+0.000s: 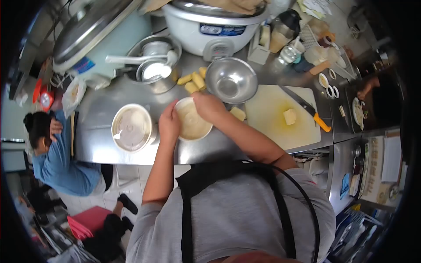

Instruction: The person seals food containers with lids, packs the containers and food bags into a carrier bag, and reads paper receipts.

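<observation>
Both hands are at a round white container (193,125) with pale contents, on the steel counter. My left hand (170,122) grips its left rim. Fingers bent over the far right rim, my right hand (209,106) holds the other side. Left of them stands a similar tub (132,128) under a clear lid. Beyond my hands are several yellow pieces (193,81) and an empty steel bowl (231,80). A pale yellow chunk (238,114) lies beside my right wrist.
A cutting board (267,127) at right bears a knife (307,105) and a yellow block (290,117). Steel pots (158,74) and a large rice cooker (215,33) stand at the back. A person in blue (66,162) sits at left.
</observation>
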The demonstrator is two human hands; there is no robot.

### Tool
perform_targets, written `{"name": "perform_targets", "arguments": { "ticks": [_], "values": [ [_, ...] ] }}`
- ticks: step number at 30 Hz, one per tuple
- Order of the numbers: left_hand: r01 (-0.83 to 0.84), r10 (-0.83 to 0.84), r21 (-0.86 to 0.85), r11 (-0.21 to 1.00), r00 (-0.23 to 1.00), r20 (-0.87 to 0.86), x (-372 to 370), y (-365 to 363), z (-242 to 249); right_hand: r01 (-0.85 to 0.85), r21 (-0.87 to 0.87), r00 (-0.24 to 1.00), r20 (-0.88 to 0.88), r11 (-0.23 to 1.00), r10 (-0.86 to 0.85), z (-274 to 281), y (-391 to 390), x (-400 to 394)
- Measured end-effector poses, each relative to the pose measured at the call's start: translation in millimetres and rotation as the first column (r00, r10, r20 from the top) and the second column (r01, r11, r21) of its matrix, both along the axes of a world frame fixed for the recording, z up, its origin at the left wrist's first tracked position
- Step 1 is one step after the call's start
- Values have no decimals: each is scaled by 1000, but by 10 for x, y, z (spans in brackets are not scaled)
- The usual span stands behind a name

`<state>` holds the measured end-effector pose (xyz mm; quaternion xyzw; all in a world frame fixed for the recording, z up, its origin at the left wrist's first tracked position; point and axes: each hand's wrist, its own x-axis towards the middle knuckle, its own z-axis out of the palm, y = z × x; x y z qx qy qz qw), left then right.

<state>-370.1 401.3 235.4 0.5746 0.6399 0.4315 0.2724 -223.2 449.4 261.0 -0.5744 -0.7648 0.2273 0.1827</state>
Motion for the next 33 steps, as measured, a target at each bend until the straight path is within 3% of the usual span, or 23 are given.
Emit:
{"name": "perform_targets", "arguments": {
  "ticks": [2, 3, 5, 6, 8, 9, 12, 15, 16, 17, 18, 20, 21, 22, 23, 24, 28, 33],
  "values": [
    [4, -7, -43, 999, 997, -83, 37, -102, -1, 15, 69, 995, -95, 997, -8, 319, -19, 165],
    [8, -11, -56, 998, 999, -50, 75, -146, 5, 126, 224, 969, -236, 966, -71, 300, 150, 384],
    [13, -12, -97, 995, 1000, 12, 148, -256, 6, 364, 173, 850, -462, 915, -251, 346, 638, 1002],
    [14, -11, -116, 993, 1000, 21, 188, -296, 15, 466, 254, 811, -505, 847, -295, 267, 924, 1342],
    [7, -1, -154, 988, 999, 41, 292, -369, 65, 724, -8, 566, -566, 690, -599, -133, 1494, 1969],
    [12, 2, -195, 981, 997, 75, 344, -397, 117, 707, -86, 622, -398, 702, -675, -264, 1671, 2242],
    [-42, 48, -85, 995, 997, 62, 392, -432, -75, 829, -135, 465, -373, 543, -803, -933, 2300, 2567],
    [-80, 82, 21, 997, 991, -110, 427, -391, 205, 714, -176, 602, -341, 678, -722, -772, 2327, 2460],
    [-85, 95, 66, 994, 980, -174, 443, -371, 311, 695, -142, 610, -403, 705, -683, -602, 2235, 2362],
    [-87, 93, 77, 993, 993, -75, 475, -309, 405, 679, -107, 613, -463, 727, -640, -345, 2074, 2235],
    [-55, 65, 114, 992, 994, -85, 523, -218, 524, 664, -66, 615, -520, 745, -593, -93, 1892, 2122],
    [14, 5, 184, 983, 995, -103, 652, 10, 739, 564, 155, 730, -553, 811, -403, 231, 1334, 1942],
    [55, -50, 174, 983, 998, -32, 754, 164, 799, 496, 217, 758, -579, 841, -299, 309, 952, 1851],
    [95, -103, 170, 981, 994, 41, 889, 344, 852, 495, 167, 697, -662, 853, -275, 240, 622, 1775],
    [174, -193, 166, 971, 976, 105, 1041, 539, 877, 446, 79, 715, -630, 892, -302, 281, 246, 1729],
    [251, -279, 169, 953, 945, 171, 1227, 754, 883, 409, 125, 740, -625, 904, -249, 179, -47, 1699],
    [420, -419, 11, 907, 907, -48, 2061, 1673, 672, 355, 73, 739, -633, 932, -232, -89, -482, 1754],
    [234, -387, -425, 875, 865, -320, 2745, 2251, 357, 335, 76, 769, -598, 939, -226, -181, -488, 1871]
  ]
}}
